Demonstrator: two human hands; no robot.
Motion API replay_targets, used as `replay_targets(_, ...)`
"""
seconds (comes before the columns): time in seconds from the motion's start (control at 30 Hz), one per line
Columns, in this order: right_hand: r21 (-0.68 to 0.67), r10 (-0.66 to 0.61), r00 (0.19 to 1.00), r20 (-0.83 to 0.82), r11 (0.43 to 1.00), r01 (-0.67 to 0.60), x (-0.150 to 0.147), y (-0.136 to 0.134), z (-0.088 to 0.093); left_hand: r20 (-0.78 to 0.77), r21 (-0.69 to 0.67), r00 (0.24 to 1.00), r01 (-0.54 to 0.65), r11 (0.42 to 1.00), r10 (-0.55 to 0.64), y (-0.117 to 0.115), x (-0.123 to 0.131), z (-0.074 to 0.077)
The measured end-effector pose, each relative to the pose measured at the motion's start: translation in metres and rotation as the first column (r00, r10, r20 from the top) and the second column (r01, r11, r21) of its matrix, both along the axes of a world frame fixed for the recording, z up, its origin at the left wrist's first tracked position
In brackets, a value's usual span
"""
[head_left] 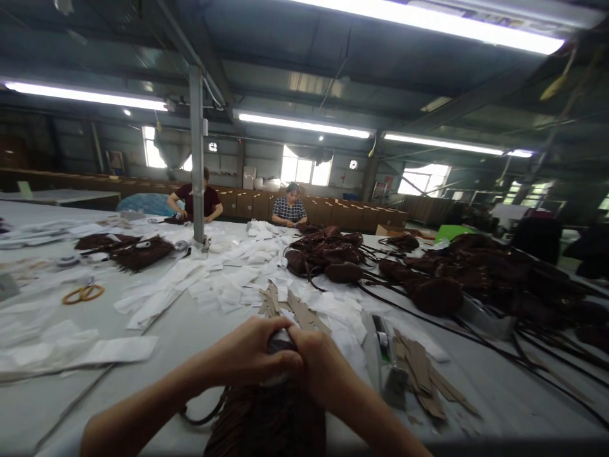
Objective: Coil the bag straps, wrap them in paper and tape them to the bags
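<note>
My left hand (259, 352) grips a small, rounded grey piece (280, 343); my right hand (316, 358) presses beside it, its grip hidden. Below them is a dark-brown fringed bag (266, 422), at the near side of the long white-topped bench (185, 330).

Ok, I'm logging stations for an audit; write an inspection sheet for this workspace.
Surface: white table, much of it covered.
Job's things: dark brown fringed piece nearest the camera; grey item, identity unclear.
Clutter: white strips, tan strips, two tan rings, heaped brown bags.
Hands: left hand curled around the grey item; right hand against it, grip unclear.
Cables: yellow-ended cord hanging near a ceiling light.
Surroundings: co-worker in dark red, co-worker in checks, grey pillar.
</note>
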State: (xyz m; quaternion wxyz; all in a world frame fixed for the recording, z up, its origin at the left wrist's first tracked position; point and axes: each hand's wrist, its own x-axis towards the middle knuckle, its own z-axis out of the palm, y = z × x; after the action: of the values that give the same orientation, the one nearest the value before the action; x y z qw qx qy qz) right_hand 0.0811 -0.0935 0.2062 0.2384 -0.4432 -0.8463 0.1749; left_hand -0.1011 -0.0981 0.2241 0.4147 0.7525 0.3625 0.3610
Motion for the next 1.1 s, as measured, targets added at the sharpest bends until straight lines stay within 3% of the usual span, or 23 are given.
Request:
replay_targets(0.07,0.027,0.056,0.994,-0.092,0.998,-0.054,0.000,0.003,0.031,0.043,0.101,0.997,-0.061,0.993,0.057,0.002,0.002,0.029)
replay_targets(0.13,0.021,0.082,0.974,-0.209,0.997,-0.079,-0.004,0.005,0.057,0.281,0.080,0.950,-0.169,0.982,0.140,0.005,0.008,0.050)
replay_targets(0.23,0.053,0.088,0.932,-0.351,0.996,-0.074,-0.010,0.007,0.073,0.667,0.017,0.724,-0.248,0.969,0.174,0.013,0.017,0.060)
replay_targets(0.27,0.081,0.082,0.927,-0.366,0.995,-0.056,-0.011,0.009,0.073,0.722,0.023,0.673,-0.254,0.967,0.160,0.015,0.018,0.058)
replay_targets(0.3,0.112,0.067,0.933,-0.354,0.993,-0.028,-0.010,0.011,0.071,0.726,0.045,0.673,-0.251,0.967,0.141,0.018,0.017,0.056)
replay_targets(0.37,0.170,0.004,0.968,-0.250,0.985,0.040,-0.006,0.016,0.065,0.588,0.096,0.802,-0.200,0.975,0.106,0.023,0.010,0.051)
replay_targets(0.43,0.224,-0.065,0.991,-0.117,0.971,0.090,0.000,0.020,0.063,0.338,0.125,0.938,-0.123,0.984,0.074,0.025,0.001,0.051)
replay_targets(0.5,0.255,-0.073,0.995,-0.065,0.963,0.087,0.004,0.023,0.065,0.164,0.134,0.984,-0.091,0.987,0.069,0.025,-0.005,0.055)
replay_targets(0.57,0.222,-0.004,0.994,-0.110,0.975,0.029,0.005,0.025,0.071,0.150,0.151,0.983,-0.131,0.980,0.108,0.023,-0.005,0.061)
replay_targets(0.7,0.063,0.094,0.958,-0.271,0.995,-0.080,-0.005,0.025,0.071,0.416,0.087,0.882,-0.279,0.956,0.219,0.022,0.014,0.060)
replay_targets(0.87,0.012,0.027,0.888,-0.459,1.000,-0.024,-0.017,0.025,0.033,0.774,-0.128,0.561,-0.316,0.940,0.293,0.031,0.030,0.028)
replay_targets(0.9,0.001,0.025,0.893,-0.449,1.000,-0.028,-0.015,0.026,0.026,0.775,-0.144,0.559,-0.298,0.944,0.295,0.034,0.028,0.022)
replay_targets(0.97,-0.020,0.038,0.928,-0.370,0.999,-0.049,-0.008,0.028,0.016,0.644,-0.149,0.722,-0.206,0.967,0.253,0.038,0.020,0.018)
replay_targets(1.03,-0.001,0.049,0.963,-0.267,0.999,-0.052,0.000,0.031,0.017,0.361,-0.132,0.925,-0.077,0.988,0.121,0.039,0.009,0.025)
replay_targets(1.1,0.036,0.082,0.976,-0.204,0.996,-0.076,0.004,0.034,0.029,0.096,-0.074,0.995,0.031,0.997,-0.024,0.039,0.003,0.042)
